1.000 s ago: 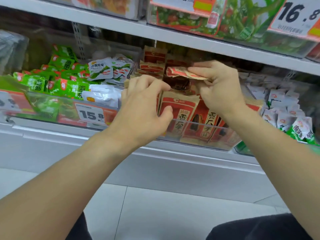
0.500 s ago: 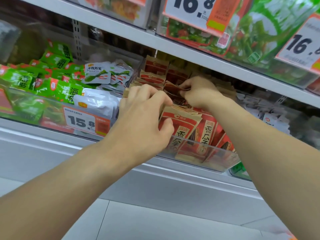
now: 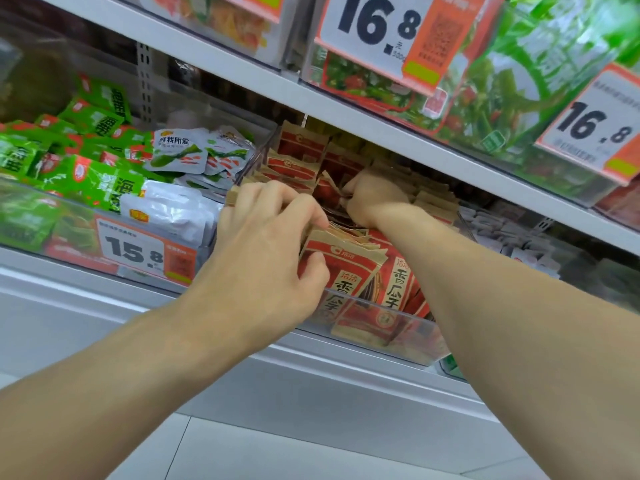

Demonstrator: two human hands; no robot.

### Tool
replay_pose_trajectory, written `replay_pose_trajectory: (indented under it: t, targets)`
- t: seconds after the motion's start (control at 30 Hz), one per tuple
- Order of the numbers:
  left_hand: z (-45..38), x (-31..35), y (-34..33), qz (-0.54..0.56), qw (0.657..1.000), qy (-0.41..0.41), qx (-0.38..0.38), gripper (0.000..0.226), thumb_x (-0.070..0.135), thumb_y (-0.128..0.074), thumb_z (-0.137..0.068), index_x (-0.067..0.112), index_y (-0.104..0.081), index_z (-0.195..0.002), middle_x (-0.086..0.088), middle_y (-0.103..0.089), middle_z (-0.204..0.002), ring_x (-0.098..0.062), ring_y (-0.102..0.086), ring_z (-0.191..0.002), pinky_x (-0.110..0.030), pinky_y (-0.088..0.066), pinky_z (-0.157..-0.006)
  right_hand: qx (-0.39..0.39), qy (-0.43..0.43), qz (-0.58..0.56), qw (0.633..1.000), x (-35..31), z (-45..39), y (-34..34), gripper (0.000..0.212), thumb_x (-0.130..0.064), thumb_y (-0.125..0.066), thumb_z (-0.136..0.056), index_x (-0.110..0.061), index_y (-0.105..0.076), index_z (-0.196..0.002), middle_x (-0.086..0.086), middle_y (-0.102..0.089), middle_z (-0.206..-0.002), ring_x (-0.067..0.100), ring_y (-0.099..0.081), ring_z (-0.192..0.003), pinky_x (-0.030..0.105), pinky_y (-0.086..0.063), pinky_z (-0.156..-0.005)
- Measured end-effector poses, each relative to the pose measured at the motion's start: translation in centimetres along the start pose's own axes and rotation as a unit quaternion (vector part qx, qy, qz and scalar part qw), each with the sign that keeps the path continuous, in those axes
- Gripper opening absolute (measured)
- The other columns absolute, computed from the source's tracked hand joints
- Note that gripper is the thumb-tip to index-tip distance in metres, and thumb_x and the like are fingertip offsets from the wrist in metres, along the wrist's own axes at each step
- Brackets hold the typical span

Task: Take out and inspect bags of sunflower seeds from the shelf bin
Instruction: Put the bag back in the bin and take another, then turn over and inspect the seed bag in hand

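Progress: early. Left hand [image 3: 266, 251] pinches front sunflower seed bags [image 3: 341, 271] in the clear bin [image 3: 408, 336]; right hand [image 3: 372, 199] clutches one deeper. None out, inspection pending.

Grey metal store shelving [image 3: 242, 77] is seen above a pale tiled floor [image 3: 311, 452]; orange-and-white price tags [image 3: 391, 32] are clipped along the lit upper shelf.

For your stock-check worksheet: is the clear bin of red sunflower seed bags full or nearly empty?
Full. Sunflower seed bags stand packed above the clear bin front wall.
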State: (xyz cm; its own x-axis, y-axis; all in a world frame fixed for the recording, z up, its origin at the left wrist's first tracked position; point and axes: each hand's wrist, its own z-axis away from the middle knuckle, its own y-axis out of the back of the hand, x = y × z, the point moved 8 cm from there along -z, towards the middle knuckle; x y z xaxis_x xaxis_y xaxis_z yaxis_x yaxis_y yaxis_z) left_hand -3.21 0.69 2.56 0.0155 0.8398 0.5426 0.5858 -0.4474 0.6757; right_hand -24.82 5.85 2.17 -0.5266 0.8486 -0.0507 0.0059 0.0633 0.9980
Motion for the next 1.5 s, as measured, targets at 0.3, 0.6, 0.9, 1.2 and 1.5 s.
replay_pose_trajectory:
  t: [0.3, 0.6, 0.9, 1.2, 1.5]
  targets:
    - [-0.1, 0.1, 0.1, 0.001, 1.0, -0.009, 0.014, 0.032, 0.041, -0.047, -0.079, 0.033, -0.055, -0.109, 0.013, -0.045, -0.114, -0.007, -0.029, -0.118, -0.02, -0.014, -0.091, 0.158, -0.034, -0.257, 0.953, 1.4, 1.1, 3.2, 0.034, -0.038, -0.046, -0.105, -0.014, -0.064, -0.12, 0.008, -0.067, -0.113, 0.025, -0.065, -0.104, 0.027, -0.042, -0.082]
    - [-0.5, -0.2, -0.3, -0.002, 1.0, -0.003, 0.026, 0.029, 0.038, -0.049, -0.078, 0.032, -0.057, -0.105, 0.01, -0.049, -0.108, -0.012, -0.031, -0.116, -0.025, -0.016, -0.087, -0.041, -0.072, -0.276, 0.957, 1.2, -0.6, 2.1, 0.006, -0.023, -0.062, -0.1, -0.024, -0.056, -0.101, -0.005, -0.064, -0.092, 0.008, -0.061, -0.074, 0.026, -0.054, -0.073]
    - [-0.6, -0.4, -0.5, 0.0, 0.999, 0.006, 0.045, 0.025, 0.036, -0.049, -0.078, 0.03, -0.057, -0.101, 0.008, -0.049, -0.107, -0.015, -0.034, -0.114, -0.028, -0.021, -0.09, 0.07, -0.068, -0.228, 0.969, 1.5, -1.5, 2.4, 0.006, -0.026, -0.069, -0.096, -0.03, -0.069, -0.101, -0.007, -0.062, -0.121, 0.013, -0.054, -0.119, 0.031, -0.043, -0.11]
    - [-0.2, 0.3, -0.1, -0.055, 0.994, 0.011, 0.099, 0.039, 0.034, -0.053, -0.081, 0.02, -0.056, -0.118, -0.001, -0.053, -0.118, -0.024, -0.045, -0.116, -0.039, -0.023, -0.094, 0.032, -0.018, -0.148, 0.988, 1.1, 1.3, 3.0, 0.007, -0.028, -0.059, -0.102, -0.025, -0.059, -0.108, -0.003, -0.051, -0.108, 0.017, -0.051, -0.1, 0.03, -0.042, -0.085]
    - [0.2, 0.5, -0.2, -0.075, 0.99, 0.026, 0.117, 0.037, 0.041, -0.052, -0.086, 0.016, -0.059, -0.112, -0.003, -0.057, -0.111, -0.028, -0.05, -0.112, -0.043, -0.024, -0.095, 0.049, 0.071, -0.131, 0.988, -0.1, 7.9, 4.2, 0.034, -0.018, -0.053, -0.105, -0.03, -0.066, -0.134, -0.002, -0.065, -0.137, 0.017, -0.066, -0.111, 0.005, -0.041, -0.082]
